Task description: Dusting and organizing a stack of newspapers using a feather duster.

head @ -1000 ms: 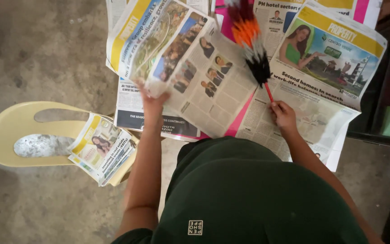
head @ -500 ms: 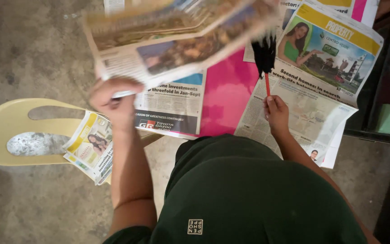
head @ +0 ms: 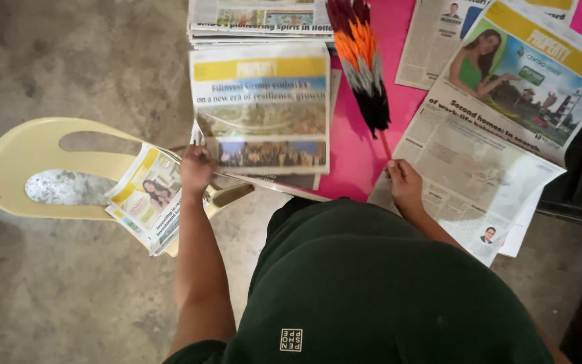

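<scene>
Two hands are at work over a pink tabletop (head: pixel 362 145) strewn with newspapers. The left hand (head: pixel 197 168) is closed around the lower left corner of a folded newspaper (head: pixel 261 108) that lies flat near the tabletop's front edge, its yellow-banded front page facing up. Just above it lies another stack of papers (head: pixel 257 20), reaching to the top of the view. The right hand (head: pixel 404 183) grips the thin handle of a feather duster (head: pixel 362 64), whose red, orange, white and black feathers lie across the bare pink strip between the papers. That hand rests on the edge of an opened newspaper (head: pixel 479 162) spread to the right, with a colour page showing a figure in green lying over its upper part. To the left, a cream plastic chair (head: pixel 28 162) stands on the concrete floor (head: pixel 69 296), and a folded newspaper bundle (head: pixel 146 199) lies on its seat, just beside the left hand.
</scene>
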